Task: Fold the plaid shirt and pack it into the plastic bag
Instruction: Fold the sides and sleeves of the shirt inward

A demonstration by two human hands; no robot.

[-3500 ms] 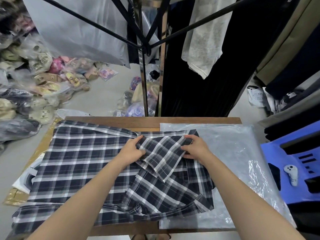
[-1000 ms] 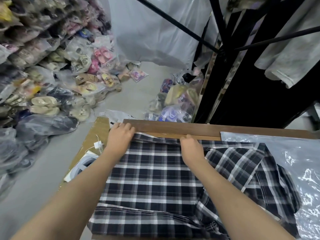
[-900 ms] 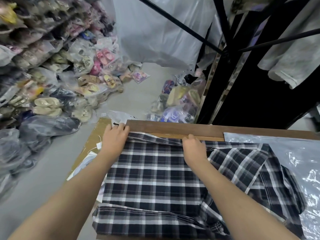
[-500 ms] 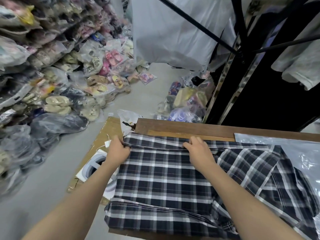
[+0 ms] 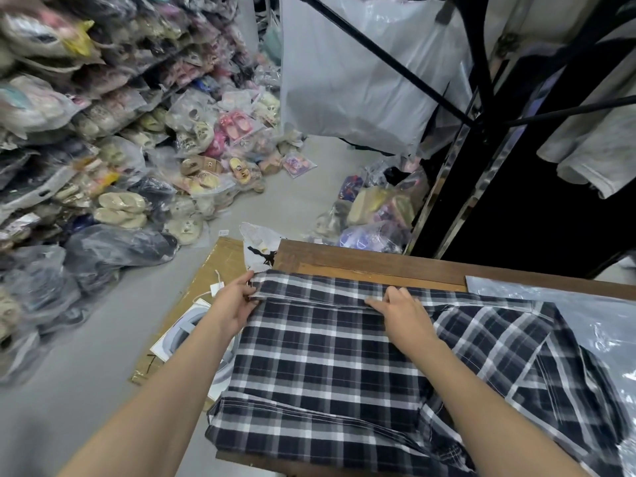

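- Both hands have left the folded sleeve at the middle of the shirt, where they were a few seconds ago, and now sit on the far edge of its left half.
- The plaid shirt (image 5: 327, 366) lies spread on the wooden table (image 5: 361, 261), dark with white checks. Its left side reaches the table's left edge and its right part lies over the plastic bag (image 5: 585, 304).
- The left hand (image 5: 237, 304) grips the shirt's far left corner, thumb on top and fingers curled under the cloth.
- The right hand (image 5: 402, 318) is further along the same edge. Its fingers point left along a raised ridge of cloth and its thumb sits above them, pinching the fold.
- The clear bag lies flat on the right of the table, none of the shirt inside it.
- Flat cardboard (image 5: 213, 266) lies on the grey floor beside the table.
- Bagged shoes (image 5: 137, 166) are heaped on the left.
- A black clothes rack (image 5: 481, 63) stands beyond the table, with a pale sheet (image 5: 354, 80) hanging behind it.
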